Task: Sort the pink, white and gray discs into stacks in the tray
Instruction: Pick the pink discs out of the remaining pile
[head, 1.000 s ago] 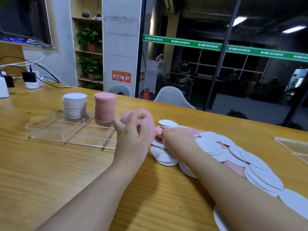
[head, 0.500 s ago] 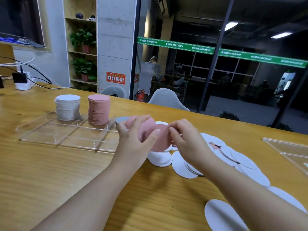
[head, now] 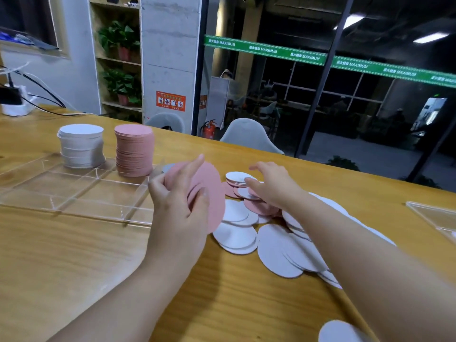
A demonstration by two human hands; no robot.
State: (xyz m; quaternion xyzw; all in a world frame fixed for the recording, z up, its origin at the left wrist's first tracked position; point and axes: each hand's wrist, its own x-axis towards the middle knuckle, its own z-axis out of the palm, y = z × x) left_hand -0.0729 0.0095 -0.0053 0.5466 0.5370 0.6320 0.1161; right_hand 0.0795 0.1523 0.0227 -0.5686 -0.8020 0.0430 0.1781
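Mid-sort: gathering pink discs from the loose pile on the worktop.
Left hand grip clasping a pink disc bundle just right of the tray; right hand grip released, fingers reaching onto the pile. Next, likely: pinch another pink, then top the pink stack.

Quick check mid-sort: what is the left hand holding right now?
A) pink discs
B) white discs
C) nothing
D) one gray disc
A: the left hand grips a few pink discs, fanned and held up on edge beside the tray.
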